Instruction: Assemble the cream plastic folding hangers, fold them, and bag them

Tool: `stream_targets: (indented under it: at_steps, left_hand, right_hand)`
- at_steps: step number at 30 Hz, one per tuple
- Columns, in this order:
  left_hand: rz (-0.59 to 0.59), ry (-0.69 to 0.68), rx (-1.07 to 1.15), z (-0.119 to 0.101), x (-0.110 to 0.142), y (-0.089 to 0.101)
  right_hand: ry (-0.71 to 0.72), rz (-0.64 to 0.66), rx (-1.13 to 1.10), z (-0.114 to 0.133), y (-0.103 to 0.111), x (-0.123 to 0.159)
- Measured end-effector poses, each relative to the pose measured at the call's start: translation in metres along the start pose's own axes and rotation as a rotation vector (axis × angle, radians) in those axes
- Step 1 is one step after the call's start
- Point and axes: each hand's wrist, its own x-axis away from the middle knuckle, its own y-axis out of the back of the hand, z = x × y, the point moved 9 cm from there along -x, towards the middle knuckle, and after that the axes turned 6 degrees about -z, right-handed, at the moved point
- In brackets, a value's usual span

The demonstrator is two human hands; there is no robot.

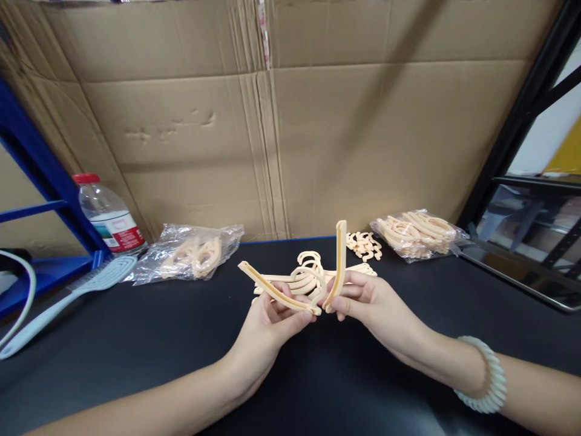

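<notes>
The grooved arm piece (278, 295) in the left hand (269, 327) and the upright piece (341, 257) in the right hand (370, 301) look like smooth, cream plastic with a soft, nearly matt finish. Beyond the hands, the clear bag (154, 257) is thin, crinkled, glossy plastic. Under both hands the counter (181, 339) is smooth and black, mostly matt with a faint sheen. Out to the left hand's far side, the brush (97, 280) looks like smooth pale plastic. Behind everything, the creased panel (345, 139) is matt brown cardboard.
</notes>
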Motion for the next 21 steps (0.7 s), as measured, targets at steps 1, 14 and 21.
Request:
stream_targets:
  at_steps: [1,14,21]
  left_hand:
    - [0.006,0.002,-0.004,0.000,0.000,-0.001]
    - [0.060,0.015,0.002,0.002,0.001,-0.003]
    - [0.059,-0.011,-0.014,0.002,0.001,-0.003]
  right_hand:
    - [0.015,0.017,0.018,0.002,-0.002,0.000]
    - [0.079,0.099,0.031,0.000,-0.011,0.001]
    - [0.142,0.067,0.040,0.014,-0.018,0.012]
